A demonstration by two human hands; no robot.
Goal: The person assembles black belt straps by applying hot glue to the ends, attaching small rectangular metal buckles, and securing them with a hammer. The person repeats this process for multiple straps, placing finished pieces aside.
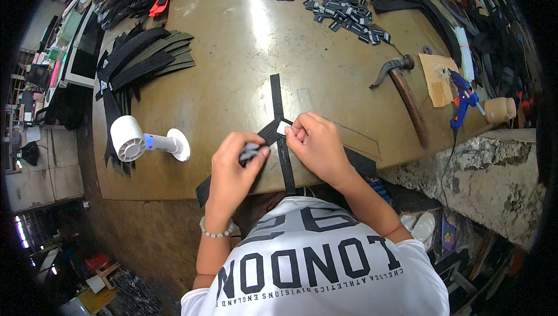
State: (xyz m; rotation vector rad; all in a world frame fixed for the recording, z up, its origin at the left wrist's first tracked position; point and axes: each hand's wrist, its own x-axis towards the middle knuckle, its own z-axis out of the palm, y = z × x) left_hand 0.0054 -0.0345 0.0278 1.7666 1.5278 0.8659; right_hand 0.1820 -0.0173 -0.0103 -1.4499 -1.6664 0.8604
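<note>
At the table's (232,66) near edge, the right hand (317,144) pinches a white tag (283,128) on crossed straps (279,136), while the left hand (235,168) grips a dark bundle (250,152).

crossed black straps (278,119) flat on table, white label (283,128)

A worn brown worktable (244,31) reflects overhead light; a rough concrete ledge (488,170) flanks it; dim floor below.

We look steeply down from a head-worn fisheye camera, close above our own hands at the near edge of the workbench (244,43). Straight edges bend toward the dark rim.
</note>
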